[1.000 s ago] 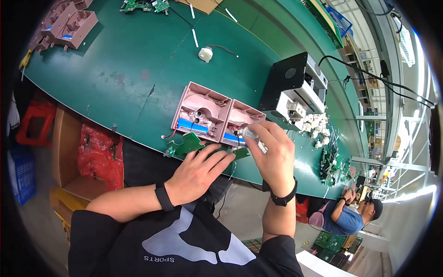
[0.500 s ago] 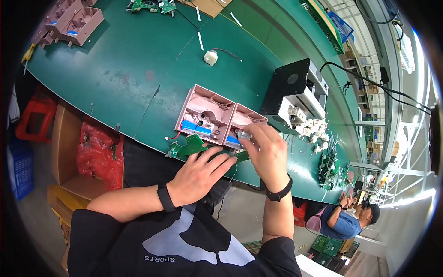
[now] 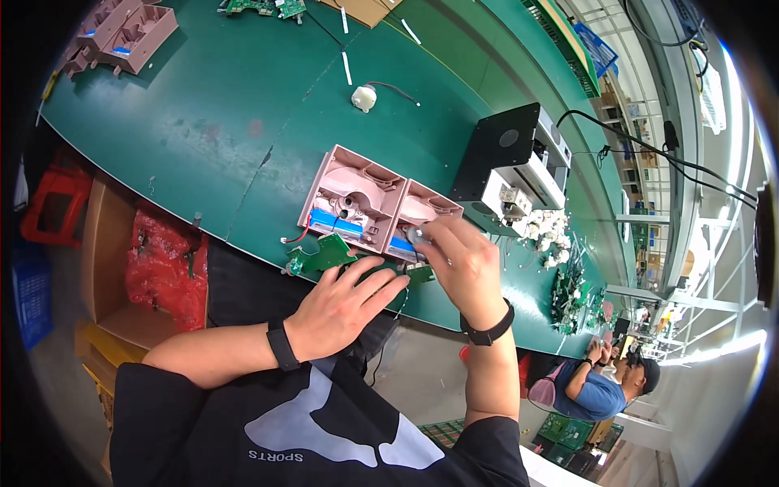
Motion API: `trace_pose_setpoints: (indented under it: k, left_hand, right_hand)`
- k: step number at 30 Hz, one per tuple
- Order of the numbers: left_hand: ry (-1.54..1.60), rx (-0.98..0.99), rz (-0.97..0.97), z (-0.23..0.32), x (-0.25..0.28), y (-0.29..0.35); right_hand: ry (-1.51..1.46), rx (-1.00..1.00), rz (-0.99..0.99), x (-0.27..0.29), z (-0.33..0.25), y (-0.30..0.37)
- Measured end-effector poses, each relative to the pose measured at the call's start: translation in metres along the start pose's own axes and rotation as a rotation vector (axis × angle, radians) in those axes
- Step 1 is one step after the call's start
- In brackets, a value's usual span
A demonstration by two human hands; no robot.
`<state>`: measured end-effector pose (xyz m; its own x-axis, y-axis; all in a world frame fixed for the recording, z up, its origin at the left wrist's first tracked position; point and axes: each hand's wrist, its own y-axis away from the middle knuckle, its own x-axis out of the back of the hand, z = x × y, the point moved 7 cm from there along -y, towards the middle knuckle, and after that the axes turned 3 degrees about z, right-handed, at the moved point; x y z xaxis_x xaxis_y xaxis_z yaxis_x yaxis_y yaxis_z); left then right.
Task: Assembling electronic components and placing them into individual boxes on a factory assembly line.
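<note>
Two pink plastic housings stand side by side at the table's near edge: the left housing (image 3: 357,177) and the right housing (image 3: 430,204). A blue battery pack (image 3: 337,223) with red and black leads lies along the left one's near wall. My right hand (image 3: 466,264) reaches over the right housing, thumb and fingers pinched on a small translucent part (image 3: 415,235); my fingers partly cover it. Below the left housing, a green circuit board (image 3: 329,253) overlaps the table edge. My left hand (image 3: 345,308) rests beside this board with fingers spread, its fingertips by the housings' near wall.
A black and silver machine (image 3: 519,158) stands right of the housings, beside piled white connectors (image 3: 545,235) and wired boards (image 3: 572,300). A white motor (image 3: 364,99) with leads lies farther back. More pink housings (image 3: 134,36) sit far left. A co-worker (image 3: 596,390) is at the right.
The whole view has shifted slightly, moving the scene a little to the left. My right hand stays over the right housing with the small part; my left hand keeps its place by the board.
</note>
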<state>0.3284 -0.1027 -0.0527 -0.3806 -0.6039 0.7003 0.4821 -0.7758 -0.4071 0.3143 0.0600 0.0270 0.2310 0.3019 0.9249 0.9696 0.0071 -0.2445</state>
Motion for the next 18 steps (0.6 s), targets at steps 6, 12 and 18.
trace_pose_setpoints:
  k: [6, 12, 18]
  left_hand:
    - [0.012, -0.006, 0.007, -0.002, 0.003, 0.001]
    - [0.069, -0.016, -0.009, 0.000, 0.005, -0.002]
    - [0.160, -0.077, 0.044, 0.021, 0.041, -0.001]
  right_hand:
    - [0.137, 0.139, -0.026, -0.001, -0.011, -0.004]
    - [0.124, 0.200, -0.056, -0.009, -0.001, 0.001]
    - [-0.014, 0.148, 0.125, 0.011, -0.002, 0.006]
